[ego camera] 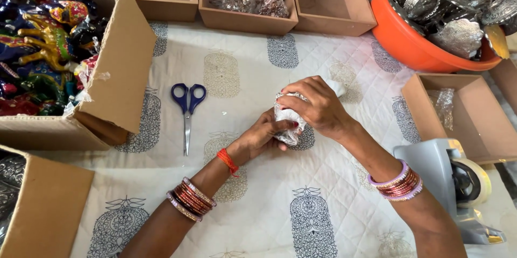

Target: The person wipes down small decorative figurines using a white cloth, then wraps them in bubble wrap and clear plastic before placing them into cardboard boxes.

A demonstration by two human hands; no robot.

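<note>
Across the white quilted block-printed tablecloth, the left hand and right hand both gripped a small clear crinkly plastic-wrapped bundle, apparently mid-wrap, calling for sealing.

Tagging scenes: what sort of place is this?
Likely a small craft-packing table: cardboard box of painted figurines, orange tub of silver pieces, tape dispenser, with both hands wrapping a clear-wrapped bundle.

scissors: blue-handled, centre left, on the printed quilted cloth
orange tub: upper right, silver pieces inside
tape dispenser: grey, lower right
carton of painted figurines: upper left
</note>
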